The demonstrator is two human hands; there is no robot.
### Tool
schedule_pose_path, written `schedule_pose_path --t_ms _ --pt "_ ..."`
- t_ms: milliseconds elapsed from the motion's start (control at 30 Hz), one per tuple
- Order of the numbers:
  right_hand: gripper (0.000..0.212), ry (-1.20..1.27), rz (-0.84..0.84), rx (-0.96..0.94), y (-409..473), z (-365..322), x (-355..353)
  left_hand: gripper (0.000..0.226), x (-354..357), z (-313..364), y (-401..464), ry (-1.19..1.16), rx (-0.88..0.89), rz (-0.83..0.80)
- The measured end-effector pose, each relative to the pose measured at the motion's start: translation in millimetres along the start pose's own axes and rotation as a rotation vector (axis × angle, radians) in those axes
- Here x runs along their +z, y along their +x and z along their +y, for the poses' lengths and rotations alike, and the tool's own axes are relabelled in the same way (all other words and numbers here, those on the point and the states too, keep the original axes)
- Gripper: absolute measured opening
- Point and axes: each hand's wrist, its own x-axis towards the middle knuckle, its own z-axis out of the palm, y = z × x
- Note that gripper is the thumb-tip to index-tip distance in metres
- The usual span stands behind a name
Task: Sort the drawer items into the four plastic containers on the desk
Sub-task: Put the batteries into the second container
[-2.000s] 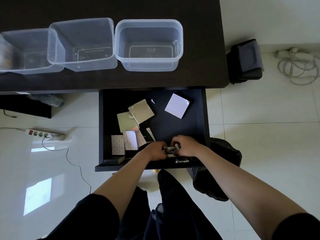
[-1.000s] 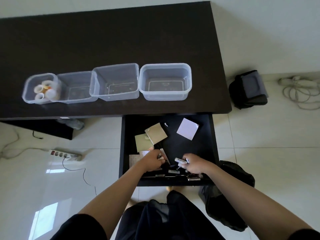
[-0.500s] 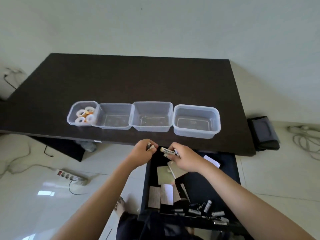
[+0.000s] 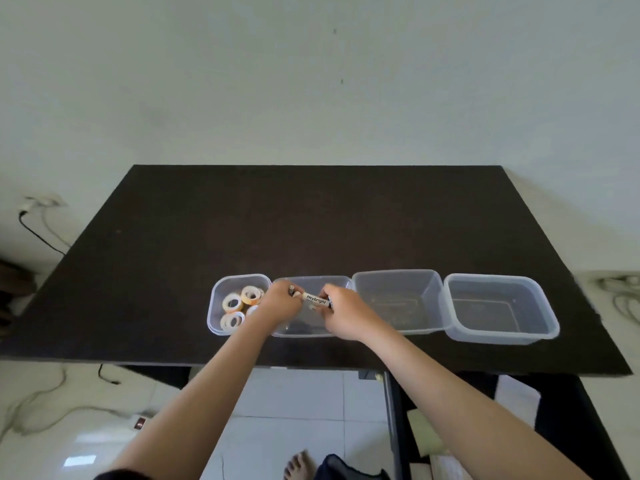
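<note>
1. Head view showed white cylindrical batteries (image 4: 316,300) over the second clear plastic container (image 4: 313,282), pinched by the right hand (image 4: 341,315); the left hand (image 4: 282,304) gripped more.
2. Best lowered inside the rim before release, lest they roll.
3. Leftmost clear tub (image 4: 221,289) held tape rolls (image 4: 232,303); third container (image 4: 398,277) and fourth container (image 4: 498,282) looked empty.

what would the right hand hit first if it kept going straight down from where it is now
Probably the floor of the second container from the left: the right hand, gripping batteries, hovers over its open top. Depth is unclear, so that is a judgement.
</note>
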Motion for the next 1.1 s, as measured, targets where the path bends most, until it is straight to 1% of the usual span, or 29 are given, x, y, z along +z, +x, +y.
schedule_pose_path --t_ms 67,133,233,333,400,500,667,800,1000,1100 --pt "0.003 -0.021 0.016 0.068 12.3 -4.8 9.5 0.024 -1.4 -5.4 11.2 -0.019 -0.011 -0.028" --pt "0.003 -0.043 0.046 0.122 20.5 -7.3 16.3 0.026 -1.2 -11.2 19.6 -0.071 -0.023 -0.015" --pt "0.007 -0.059 0.070 0.177 28.5 -7.2 22.7 0.026 2.2 -18.1 25.4 -0.098 0.005 -0.033" --pt "0.011 -0.087 0.095 0.207 36.0 -3.4 26.5 0.030 7.2 -23.3 28.8 -0.088 0.048 -0.062" --pt "0.010 -0.081 0.126 0.220 39.1 -2.0 26.7 0.037 8.8 -24.9 28.8 -0.097 0.072 -0.086" --pt "0.019 -0.048 0.165 0.219 40.5 0.2 26.0 0.045 10.0 -25.9 26.4 -0.104 0.112 -0.077" --pt "0.032 -0.007 0.221 0.145 34.1 4.5 21.9 0.048 14.7 -26.1 16.7 -0.086 0.151 -0.027" --pt "0.026 0.020 0.278 0.053 25.0 10.2 23.0 0.047 25.6 -26.5 4.3 -0.071 0.155 0.031" --pt "0.027 0.044 0.395 -0.132 -6.9 25.9 31.2 0.032 48.2 -27.4 -20.4 -0.024 0.224 0.249" --pt "0.022 0.055 0.455 -0.211 -23.9 44.3 41.3 0.028 61.4 -30.6 -35.9 -0.039 0.275 0.356"
